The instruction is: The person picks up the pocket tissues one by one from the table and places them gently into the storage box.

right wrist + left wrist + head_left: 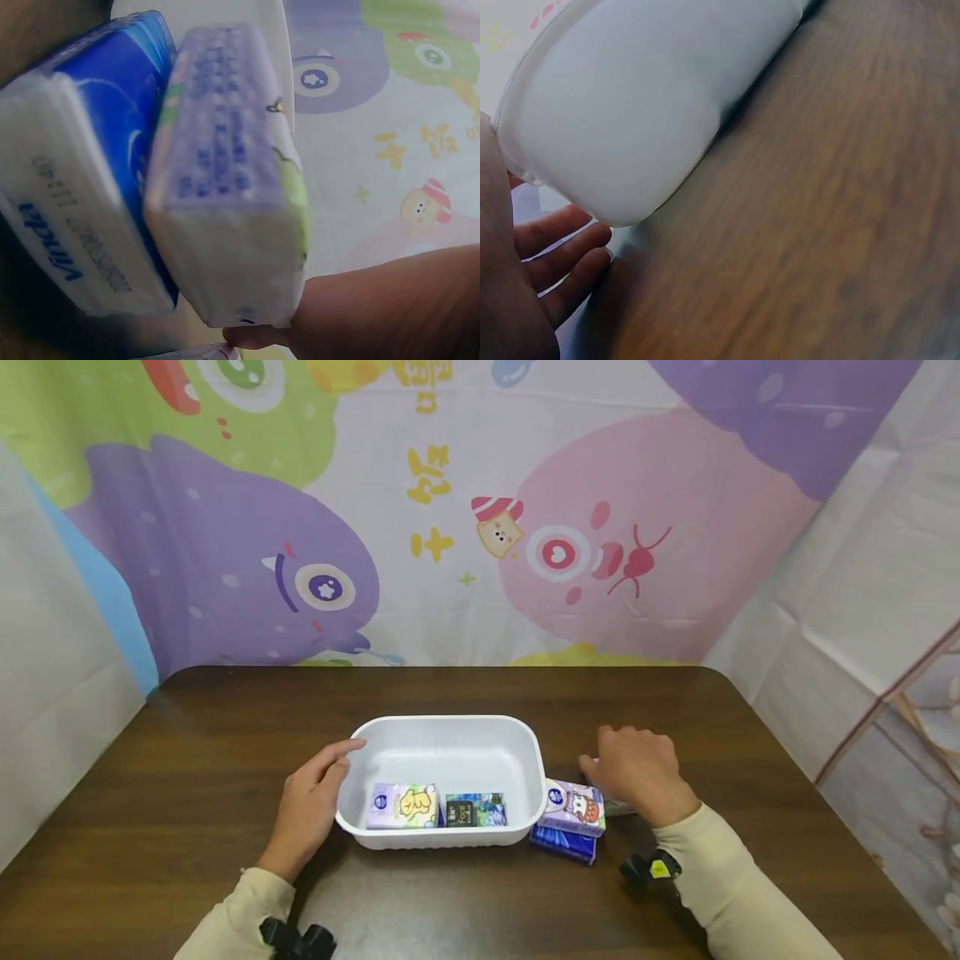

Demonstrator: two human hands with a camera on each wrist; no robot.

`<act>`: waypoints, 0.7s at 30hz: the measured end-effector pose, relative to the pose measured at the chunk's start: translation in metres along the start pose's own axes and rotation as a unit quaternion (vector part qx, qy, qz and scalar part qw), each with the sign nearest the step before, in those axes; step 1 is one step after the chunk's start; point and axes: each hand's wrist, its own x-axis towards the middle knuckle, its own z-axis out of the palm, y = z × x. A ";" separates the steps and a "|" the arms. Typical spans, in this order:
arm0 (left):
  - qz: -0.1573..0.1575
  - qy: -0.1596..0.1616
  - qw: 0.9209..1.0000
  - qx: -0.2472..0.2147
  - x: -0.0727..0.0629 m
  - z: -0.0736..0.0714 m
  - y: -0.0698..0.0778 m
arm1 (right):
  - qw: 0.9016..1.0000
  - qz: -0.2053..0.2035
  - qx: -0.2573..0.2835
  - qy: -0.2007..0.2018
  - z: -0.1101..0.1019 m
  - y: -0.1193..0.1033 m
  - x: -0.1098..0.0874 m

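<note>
A white plastic basin point(450, 839) stands on the table with two small packs in it, a purple tissue pack point(403, 806) with a yellow cartoon figure and a dark blue-green pack point(476, 810). My left hand point(311, 797) touches the basin's left rim, its fingers loosely spread along the outer end in the left wrist view. To the right of the basin, a purple tissue pack point(573, 807) lies partly over a blue Vinda tissue pack point(124, 97). Just beyond them my right hand point(637, 768) curls down over a pale tissue pack point(618, 808), mostly hidden beneath it; its fingertips are hidden.
The brown wooden table point(420, 910) runs back to a cartoon-printed curtain point(450, 627). Pale fabric point(840, 610) hangs at the right side. Black cameras point(296, 939) are strapped at both wrists.
</note>
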 end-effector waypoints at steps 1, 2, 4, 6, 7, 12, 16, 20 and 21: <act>-0.001 -0.001 1.000 0.000 0.000 0.000 0.000 | 1.000 0.001 0.000 -0.003 0.000 0.000 0.000; -0.001 -0.002 1.000 -0.001 0.000 0.000 0.000 | 1.000 0.001 0.000 -0.004 0.000 0.000 0.000; -0.002 -0.001 1.000 -0.001 0.000 0.000 0.000 | 1.000 0.001 0.002 -0.006 0.001 0.000 0.000; -0.002 0.003 1.000 0.001 0.000 0.001 -0.001 | 1.000 0.000 0.004 -0.006 0.001 0.000 0.000; -0.002 0.005 1.000 0.003 0.000 0.001 -0.001 | 1.000 0.000 0.004 -0.007 0.001 0.000 0.001; 0.001 0.008 1.000 0.008 0.001 0.001 0.000 | 1.000 -0.001 0.001 -0.003 0.001 0.001 0.001; 0.003 0.006 1.000 0.005 0.001 0.001 -0.001 | 1.000 -0.001 -0.002 -0.008 0.001 0.001 0.002; 0.001 0.001 1.000 0.000 0.000 0.000 -0.002 | 1.000 -0.006 0.000 -0.004 0.003 0.001 0.001; 0.000 0.000 1.000 -0.001 0.000 0.000 -0.001 | 1.000 -0.007 0.001 -0.003 0.003 0.001 0.001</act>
